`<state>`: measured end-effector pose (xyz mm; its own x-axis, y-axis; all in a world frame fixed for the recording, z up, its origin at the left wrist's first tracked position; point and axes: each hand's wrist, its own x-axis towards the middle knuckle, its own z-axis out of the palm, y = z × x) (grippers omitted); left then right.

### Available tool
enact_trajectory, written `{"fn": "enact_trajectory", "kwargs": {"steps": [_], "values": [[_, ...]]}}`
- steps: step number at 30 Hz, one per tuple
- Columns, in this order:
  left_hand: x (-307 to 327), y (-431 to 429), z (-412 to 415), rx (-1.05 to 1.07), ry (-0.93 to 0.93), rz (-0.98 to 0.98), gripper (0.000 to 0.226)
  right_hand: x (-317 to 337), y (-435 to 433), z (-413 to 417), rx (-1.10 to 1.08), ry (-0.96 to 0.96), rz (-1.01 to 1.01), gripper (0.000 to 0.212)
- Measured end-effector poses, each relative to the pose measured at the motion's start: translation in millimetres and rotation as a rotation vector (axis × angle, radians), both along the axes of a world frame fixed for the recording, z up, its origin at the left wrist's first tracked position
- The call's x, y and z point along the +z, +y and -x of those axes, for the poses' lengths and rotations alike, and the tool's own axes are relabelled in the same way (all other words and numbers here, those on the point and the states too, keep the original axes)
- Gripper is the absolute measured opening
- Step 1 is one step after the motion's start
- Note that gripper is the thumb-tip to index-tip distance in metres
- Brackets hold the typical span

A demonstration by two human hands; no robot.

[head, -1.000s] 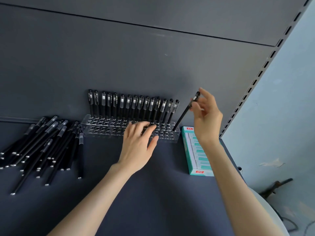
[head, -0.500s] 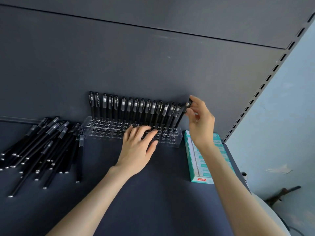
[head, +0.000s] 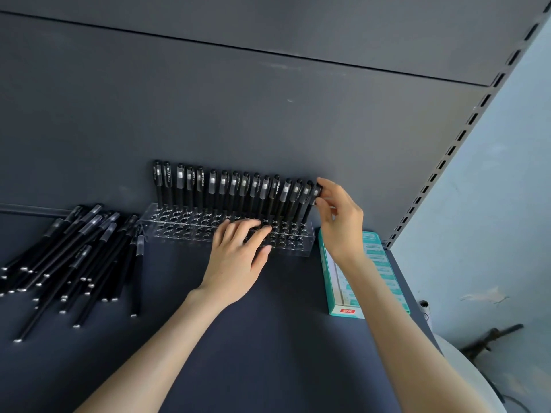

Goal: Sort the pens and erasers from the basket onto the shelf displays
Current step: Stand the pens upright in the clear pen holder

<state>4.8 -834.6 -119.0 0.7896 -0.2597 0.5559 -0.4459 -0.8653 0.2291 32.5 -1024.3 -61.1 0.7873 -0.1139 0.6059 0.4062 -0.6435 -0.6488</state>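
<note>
Pen (head: 312,204), black with a clear band under the cap, stands at the right end of the rack (head: 179,231), its lower end at the rear right corner hole and its top leaning slightly right. How deeply it is seated cannot be told. Right hand (head: 340,222) pinches the pen's cap between thumb and fingertips, with the wrist above the box (head: 337,287). Left hand (head: 238,257) lies palm down with its fingers straight and spread, the fingertips resting on the rack's perforated top near the middle and holding nothing. The two hands are apart. Row of pens (head: 232,192) fills the rack's rear line of holes, caps up, close against the back panel (head: 268,114); the front holes are unfilled. The rack is clear plastic and sits on the dark shelf (head: 268,338) against the back panel. Loose pens (head: 74,254) lie in a fanned pile on the shelf left of the rack, the nearest ones just beside its left end. The box, teal and white with a red label on its near end, lies flat just right of the rack. A slotted upright (head: 465,135) borders the back panel on the right, with a pale blue wall (head: 507,204) beyond.
</note>
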Motion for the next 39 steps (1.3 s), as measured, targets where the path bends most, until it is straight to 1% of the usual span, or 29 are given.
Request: {"fn": "enact_trajectory", "kwargs": {"steps": [6,8,11,13,16,18,20,22,25,29,32,36,39], "values": [[17,1,7,0.005,0.111,-0.054,0.043,4,-1,10,-0.027,0.005,0.068,0.037],[25,4,12,-0.003,0.121,-0.016,0.042,7,-1,17,-0.026,0.007,0.087,0.036],[40,11,21,0.016,0.106,0.067,0.029,12,5,31,-0.004,-0.029,0.144,0.028],[50,20,27,0.026,0.109,0.096,0.028,16,17,42,0.021,-0.078,0.162,0.024],[61,42,40,0.048,0.091,0.132,0.024,19,44,58,0.051,-0.112,0.174,0.023],[64,62,50,0.075,0.066,0.149,0.023,18,66,68,0.069,-0.088,0.192,0.026],[66,85,60,0.098,0.059,0.151,0.032,15,90,77,0.095,-0.049,0.209,0.029],[65,108,71,0.114,0.063,0.159,0.039,9,114,83,0.129,-0.008,0.229,0.027],[59,149,85,0.144,0.078,0.183,0.039,-1,154,90,0.160,0.056,0.241,0.024],[47,209,97,0.169,0.131,0.215,0.043,-11,211,99,0.172,0.134,0.262,0.026],[38,251,100,0.182,0.183,0.219,0.037,-16,254,100,0.154,0.179,0.236,0.026],[26,298,95,0.206,0.197,0.202,0.024,-24,303,99,0.098,0.221,0.203,0.025],[20,322,89,0.283,0.249,0.186,0.027,-29,329,99,0.064,0.250,0.198,0.026]]}}
